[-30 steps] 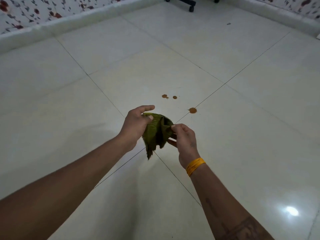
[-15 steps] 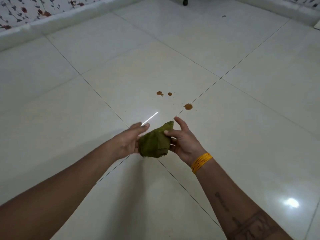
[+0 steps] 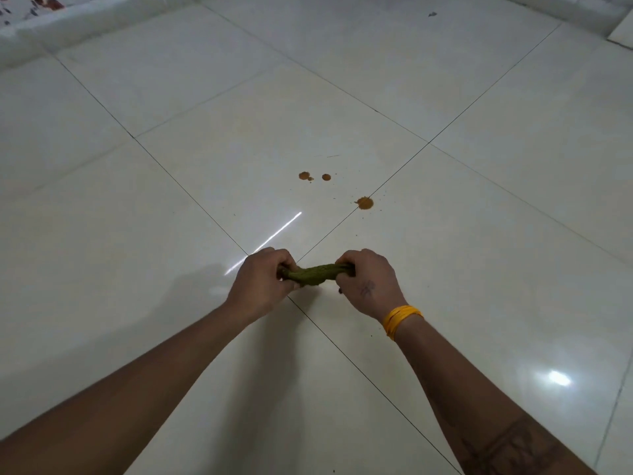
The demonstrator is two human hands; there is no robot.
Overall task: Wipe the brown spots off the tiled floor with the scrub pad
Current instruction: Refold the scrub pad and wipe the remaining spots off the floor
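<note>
A green scrub pad [image 3: 317,273] is bunched into a narrow roll and stretched between my two hands above the floor. My left hand [image 3: 262,284] grips its left end with curled fingers. My right hand [image 3: 368,281], with a yellow band at the wrist, grips its right end. Beyond the hands, on the cream tiled floor [image 3: 171,217], lie three brown spots: two small ones side by side [image 3: 304,175] [image 3: 326,177] and a larger one [image 3: 364,202] on a grout line, with tiny specks around it.
A raised white skirting edge [image 3: 85,15] runs along the far left under floral wallpaper. A small dark speck [image 3: 432,14] lies on the far floor. Glare streaks and a bright light reflection [image 3: 559,378] shine on the tiles.
The pad went from a loose hanging cloth to a tight roll pulled between both fists. Both hands closed round its ends and moved apart. The view tilted further down.
</note>
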